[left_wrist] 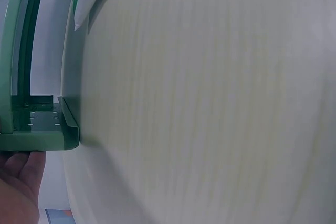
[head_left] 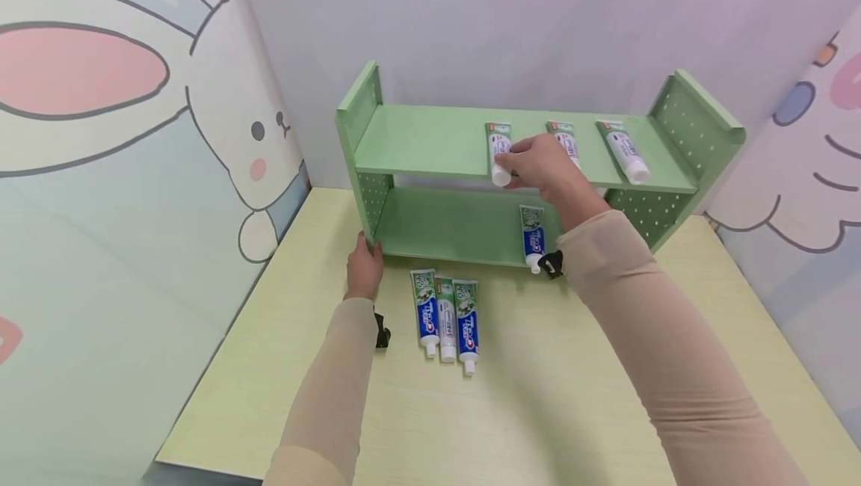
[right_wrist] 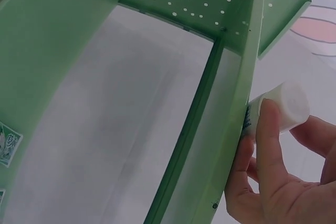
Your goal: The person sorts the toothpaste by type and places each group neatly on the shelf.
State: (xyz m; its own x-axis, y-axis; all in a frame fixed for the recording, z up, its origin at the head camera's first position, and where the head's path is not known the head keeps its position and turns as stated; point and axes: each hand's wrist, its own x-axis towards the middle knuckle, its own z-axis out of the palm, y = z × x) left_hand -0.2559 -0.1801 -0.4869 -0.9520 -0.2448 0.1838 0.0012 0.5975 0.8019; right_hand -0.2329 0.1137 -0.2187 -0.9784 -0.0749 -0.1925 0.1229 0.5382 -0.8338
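My right hand (head_left: pixel 543 166) pinches a white and green toothpaste tube (head_left: pixel 499 143) by its cap end, and the tube lies on the upper shelf of a green two-tier rack (head_left: pixel 430 134). In the right wrist view the white cap (right_wrist: pixel 294 103) juts past the shelf edge between thumb and fingers. My left hand (head_left: pixel 364 271) touches the outside of the rack's left end panel near its base; the left wrist view shows those fingers (left_wrist: pixel 32 169) against the panel. Two more white tubes, a middle one (head_left: pixel 563 136) partly behind my right hand and a right one (head_left: pixel 623 149), lie on the upper shelf.
On the lower shelf lies a blue and green toothpaste tube (head_left: pixel 533 235). Before the rack, a blue tube (head_left: pixel 426 310), a white tube (head_left: pixel 447 321) and another blue tube (head_left: pixel 466 321) lie side by side on the pale wooden table (head_left: pixel 417 426). Walls with cartoon drawings surround it.
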